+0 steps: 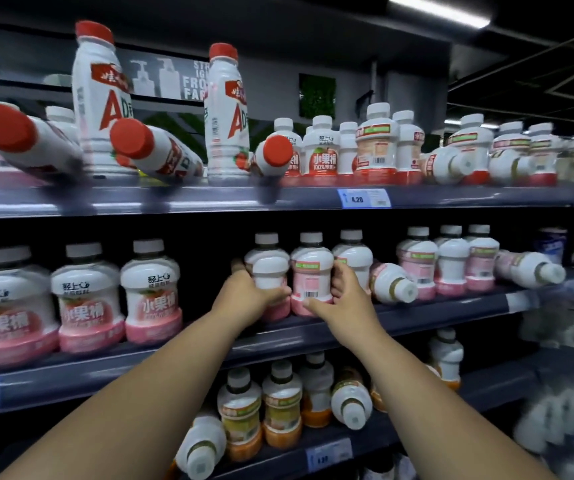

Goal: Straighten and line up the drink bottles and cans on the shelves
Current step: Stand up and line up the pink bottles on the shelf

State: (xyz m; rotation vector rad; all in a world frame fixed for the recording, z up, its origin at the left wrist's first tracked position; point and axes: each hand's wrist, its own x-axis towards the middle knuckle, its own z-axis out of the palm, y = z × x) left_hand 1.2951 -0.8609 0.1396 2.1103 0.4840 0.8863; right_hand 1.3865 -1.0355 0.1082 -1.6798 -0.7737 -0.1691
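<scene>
Here, left fingers [276, 293] wrapped round one pink bottle [268, 271], right fingers [340, 273] round its neighbour [311, 271]

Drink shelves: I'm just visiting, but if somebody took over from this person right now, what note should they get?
Left hand grips a pink bottle on the middle shelf. Right hand grips the barcode bottle beside it. Both bottles are upright.
Done: the three label-forward bottles at that shelf's left stand in a row.
Left: a tipped pink bottle just right of the hands, and another farther right. Tipped red-capped bottles and tipped white-capped bottles on the top shelf. Tipped orange bottles on the bottom shelf.
</scene>
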